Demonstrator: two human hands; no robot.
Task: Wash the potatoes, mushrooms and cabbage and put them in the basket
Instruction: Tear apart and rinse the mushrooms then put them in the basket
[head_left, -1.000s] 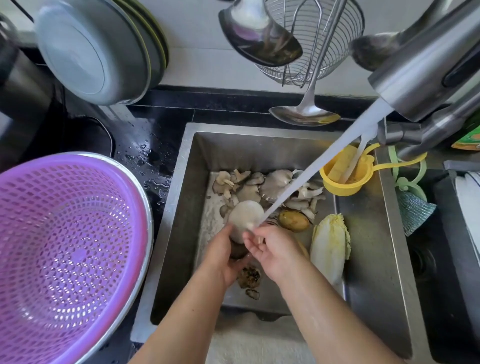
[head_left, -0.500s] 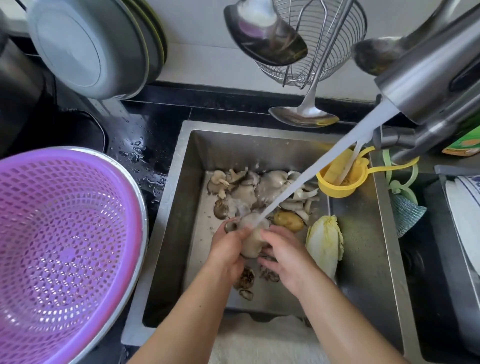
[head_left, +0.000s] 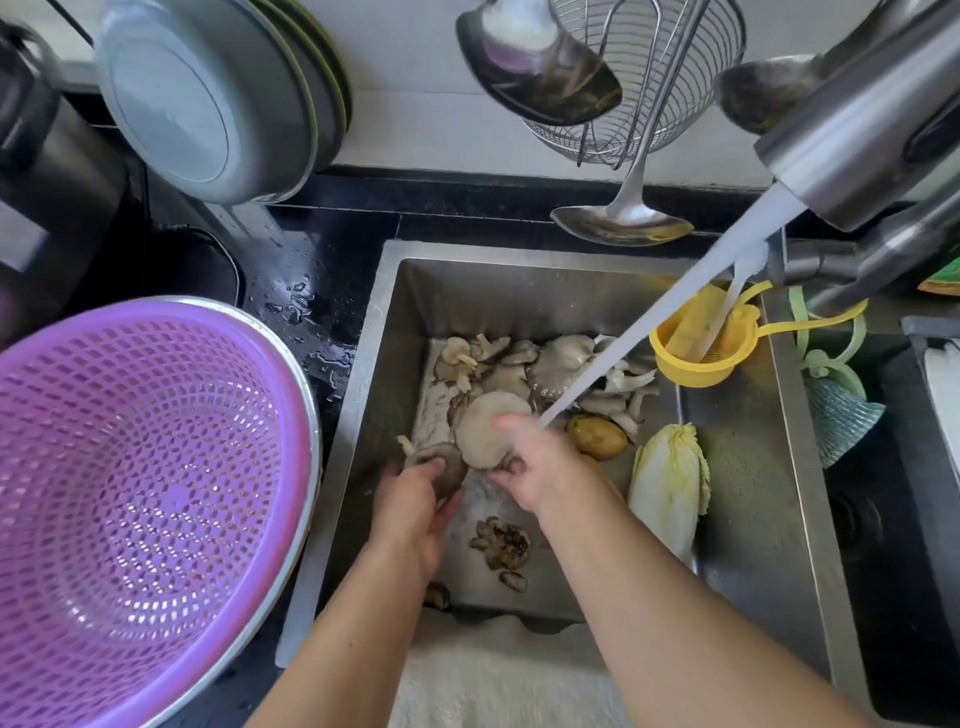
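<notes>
Mushroom cap (head_left: 480, 428), pale, pinched in the right hand (head_left: 540, 467) grip under the stream; left hand (head_left: 415, 504) curls round a darker mushroom (head_left: 441, 462).

Both forearms bare, no sleeves; left grip (head_left: 415, 499), right grip (head_left: 540, 462) w/o gloves.

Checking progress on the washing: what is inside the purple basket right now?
Nothing washed shows in the purple basket: only its bare perforated wall and bottom. Its near-left part is cut off by the frame. The mushrooms, potato and cabbage lie in the sink.
</notes>
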